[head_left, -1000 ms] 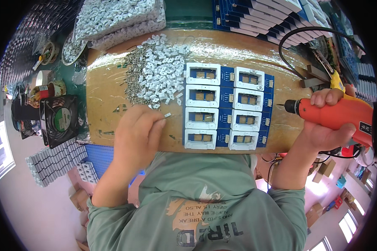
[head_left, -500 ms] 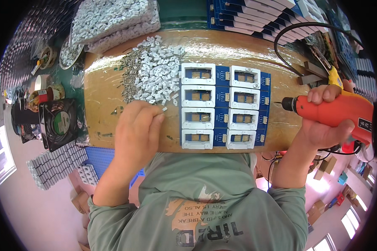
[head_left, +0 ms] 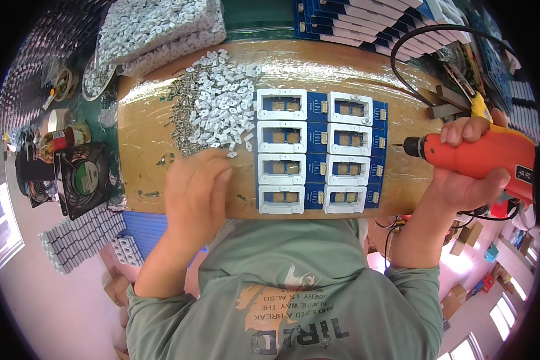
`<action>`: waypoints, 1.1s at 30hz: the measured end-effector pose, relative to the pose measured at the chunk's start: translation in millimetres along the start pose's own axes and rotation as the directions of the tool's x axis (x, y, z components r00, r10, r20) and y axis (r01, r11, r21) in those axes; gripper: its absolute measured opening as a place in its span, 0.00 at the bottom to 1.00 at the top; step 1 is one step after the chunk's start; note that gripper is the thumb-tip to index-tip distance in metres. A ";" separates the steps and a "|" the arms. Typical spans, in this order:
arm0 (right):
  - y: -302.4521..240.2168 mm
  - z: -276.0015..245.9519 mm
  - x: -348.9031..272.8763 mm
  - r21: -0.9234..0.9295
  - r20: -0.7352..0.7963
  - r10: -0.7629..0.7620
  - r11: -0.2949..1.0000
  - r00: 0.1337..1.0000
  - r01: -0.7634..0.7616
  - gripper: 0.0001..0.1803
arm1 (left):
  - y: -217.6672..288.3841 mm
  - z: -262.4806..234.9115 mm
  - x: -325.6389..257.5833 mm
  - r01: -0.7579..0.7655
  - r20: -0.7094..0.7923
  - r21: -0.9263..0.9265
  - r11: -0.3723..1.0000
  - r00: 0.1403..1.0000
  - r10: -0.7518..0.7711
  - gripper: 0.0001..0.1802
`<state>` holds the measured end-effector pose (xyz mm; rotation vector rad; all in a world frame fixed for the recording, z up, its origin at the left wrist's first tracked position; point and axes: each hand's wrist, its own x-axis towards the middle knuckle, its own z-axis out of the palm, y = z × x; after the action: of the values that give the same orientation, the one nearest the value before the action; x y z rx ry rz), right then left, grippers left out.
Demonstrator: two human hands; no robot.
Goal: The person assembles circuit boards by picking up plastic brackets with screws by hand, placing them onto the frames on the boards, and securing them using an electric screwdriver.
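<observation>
Two hands: right hand [head_left: 462, 180] clenched round orange electric screwdriver [head_left: 474, 157] (bit aimed left at blue circuit boards [head_left: 318, 150]); left hand [head_left: 195, 189] palm-down, fingers bent, just below loose white clips [head_left: 219, 102].

A single head-worn fisheye view looks steeply down from close above the wooden bench [head_left: 282, 66], which fills the middle. The wearer's own green shirt [head_left: 294, 288] lies below the bench in frame, and straight bench edges bow toward the dark rim.
</observation>
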<state>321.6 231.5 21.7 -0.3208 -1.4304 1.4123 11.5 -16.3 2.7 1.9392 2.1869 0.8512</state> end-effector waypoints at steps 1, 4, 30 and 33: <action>-0.1 0.4 -0.1 -0.001 0.000 0.000 1.000 1.000 0.000 0.51 | -0.7 0.3 1.7 0.000 0.000 -0.001 1.000 1.000 0.000 0.08; -8.0 0.9 -0.6 -0.043 -0.030 0.006 0.999 1.000 -0.008 0.51 | -1.7 2.8 11.9 0.015 -0.014 -0.011 1.000 1.000 -0.015 0.07; 0.1 14.2 -1.0 -0.023 -0.083 0.004 1.000 0.997 -0.006 0.52 | 0.9 10.2 11.1 -0.030 -0.026 0.136 0.990 0.999 0.034 0.10; -3.3 16.2 0.6 0.012 -0.007 -0.023 1.000 1.000 0.023 0.52 | -0.8 7.1 14.8 -0.025 -0.011 0.100 0.995 1.000 0.026 0.11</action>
<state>310.1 222.0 28.8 -0.3000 -1.4154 1.4001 11.0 0.0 0.6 2.0157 2.2582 0.7727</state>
